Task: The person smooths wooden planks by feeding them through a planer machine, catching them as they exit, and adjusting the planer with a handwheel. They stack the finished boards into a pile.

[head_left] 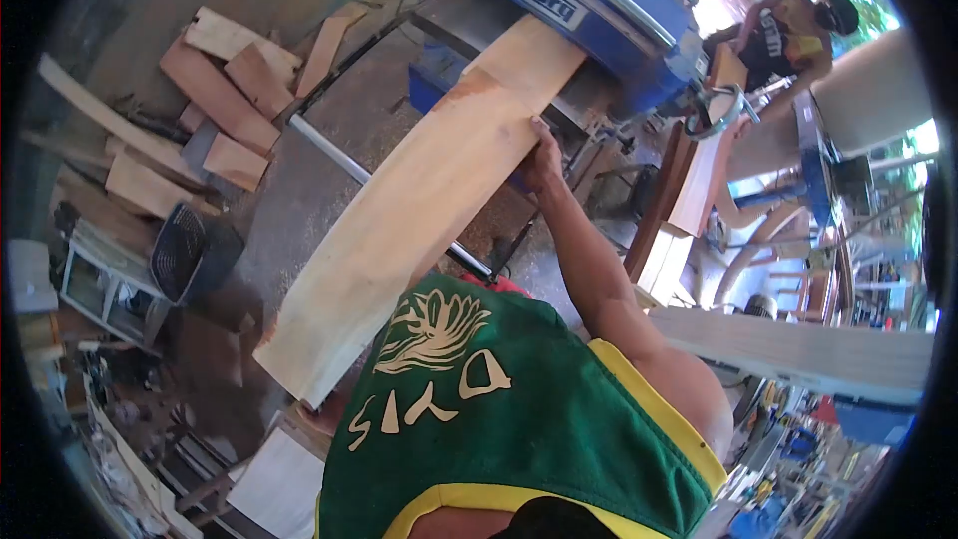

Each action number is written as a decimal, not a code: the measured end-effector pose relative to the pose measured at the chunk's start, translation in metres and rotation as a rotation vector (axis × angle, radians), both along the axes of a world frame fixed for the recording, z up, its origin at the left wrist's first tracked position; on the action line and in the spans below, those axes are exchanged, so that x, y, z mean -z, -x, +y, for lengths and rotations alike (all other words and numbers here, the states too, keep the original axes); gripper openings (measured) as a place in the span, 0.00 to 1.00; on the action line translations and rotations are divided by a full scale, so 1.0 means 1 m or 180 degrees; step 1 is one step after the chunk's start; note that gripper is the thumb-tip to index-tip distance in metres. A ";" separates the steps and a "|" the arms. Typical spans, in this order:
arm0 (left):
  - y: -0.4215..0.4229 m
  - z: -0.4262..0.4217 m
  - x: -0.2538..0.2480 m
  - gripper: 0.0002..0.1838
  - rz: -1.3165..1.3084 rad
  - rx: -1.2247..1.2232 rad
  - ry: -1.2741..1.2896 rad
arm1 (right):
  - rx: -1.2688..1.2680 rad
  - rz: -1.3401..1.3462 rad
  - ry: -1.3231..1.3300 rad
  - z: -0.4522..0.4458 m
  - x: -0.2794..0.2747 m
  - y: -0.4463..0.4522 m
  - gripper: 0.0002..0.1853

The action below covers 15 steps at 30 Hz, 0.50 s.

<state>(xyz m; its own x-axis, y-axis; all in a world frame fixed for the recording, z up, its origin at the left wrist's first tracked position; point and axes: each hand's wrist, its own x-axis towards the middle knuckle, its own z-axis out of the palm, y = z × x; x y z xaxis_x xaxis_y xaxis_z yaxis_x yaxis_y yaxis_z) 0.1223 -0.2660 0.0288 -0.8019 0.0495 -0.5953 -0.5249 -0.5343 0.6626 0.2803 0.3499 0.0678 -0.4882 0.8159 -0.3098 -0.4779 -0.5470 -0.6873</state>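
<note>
A long, pale wooden board slants from my body up to a blue planer marked "torq". Its far end lies at the machine's opening, under the blue housing. My right hand grips the board's right edge close to the machine, thumb near the top face and the other fingers mostly hidden. At the board's near end, my left hand holds the lower corner, largely covered by the board and my green shirt.
A metal roller bar crosses beneath the board. Wood offcuts lie piled on the floor at left, near a black plastic basket. At right, another person stands by clamped timber.
</note>
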 end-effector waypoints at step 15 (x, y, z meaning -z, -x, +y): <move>0.042 0.021 -0.055 0.42 0.0251 0.1332 0.1132 | 0.0248 -0.0872 -0.0169 0.016 0.043 0.053 0.35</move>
